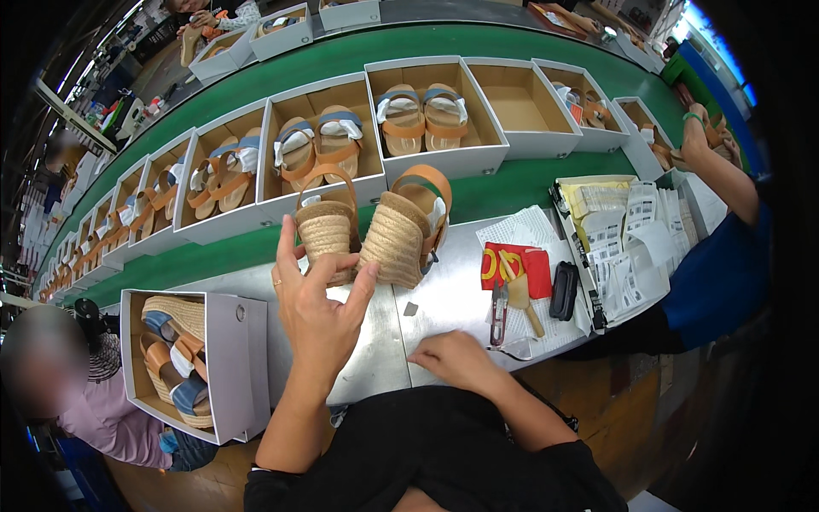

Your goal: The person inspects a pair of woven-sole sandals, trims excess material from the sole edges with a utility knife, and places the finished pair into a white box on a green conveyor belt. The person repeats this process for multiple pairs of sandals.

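Left hand [320, 311] is pinching two sandals [394, 243] by the wedges, so they're sitting just past its fingertips. Right hand [461, 360] is resting on the table [371, 369], fingers curled, can't tell if it's gripping anything. Further right, red cloth [537, 267] is showing yellow lettering and white labels [641, 213] are lying piled, print too tiny to read

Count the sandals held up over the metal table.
2. Both are at the left hand: one sandal by its fingers, the other sandal by its thumb. Any behind them would be hidden.
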A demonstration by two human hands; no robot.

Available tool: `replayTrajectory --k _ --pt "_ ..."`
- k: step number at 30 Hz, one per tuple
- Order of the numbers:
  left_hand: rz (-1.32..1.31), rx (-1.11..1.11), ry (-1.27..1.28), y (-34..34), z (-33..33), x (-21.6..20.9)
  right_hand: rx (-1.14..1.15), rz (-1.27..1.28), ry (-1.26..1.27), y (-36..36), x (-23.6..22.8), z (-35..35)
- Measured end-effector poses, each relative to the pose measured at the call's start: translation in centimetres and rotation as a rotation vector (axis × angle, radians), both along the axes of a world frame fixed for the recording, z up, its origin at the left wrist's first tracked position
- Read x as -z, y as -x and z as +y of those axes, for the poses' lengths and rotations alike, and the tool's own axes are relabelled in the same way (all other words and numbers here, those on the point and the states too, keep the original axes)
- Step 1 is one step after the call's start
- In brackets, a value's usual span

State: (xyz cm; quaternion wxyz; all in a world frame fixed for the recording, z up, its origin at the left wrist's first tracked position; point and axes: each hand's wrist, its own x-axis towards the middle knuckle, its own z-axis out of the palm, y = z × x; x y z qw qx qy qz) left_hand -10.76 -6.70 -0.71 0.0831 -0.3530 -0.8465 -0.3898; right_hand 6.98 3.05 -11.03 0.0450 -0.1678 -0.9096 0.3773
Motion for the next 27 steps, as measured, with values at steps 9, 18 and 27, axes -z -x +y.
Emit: replayTrajectory --k 9,18,27 --pt "0.061 0.031 0.015 0.4 -1.0 0.5 0.43 0.828 0.177 7.3 -7.2 4.4" --pt "0.289 0.092 0.016 0.6 -0.5 1.5 0.328 0.599 0.138 8.5 -7.6 4.6" --pt "-0.052 0.304 -0.223 3.1 -2.7 -2.5 0.012 0.583 0.115 5.8 -14.0 5.3"
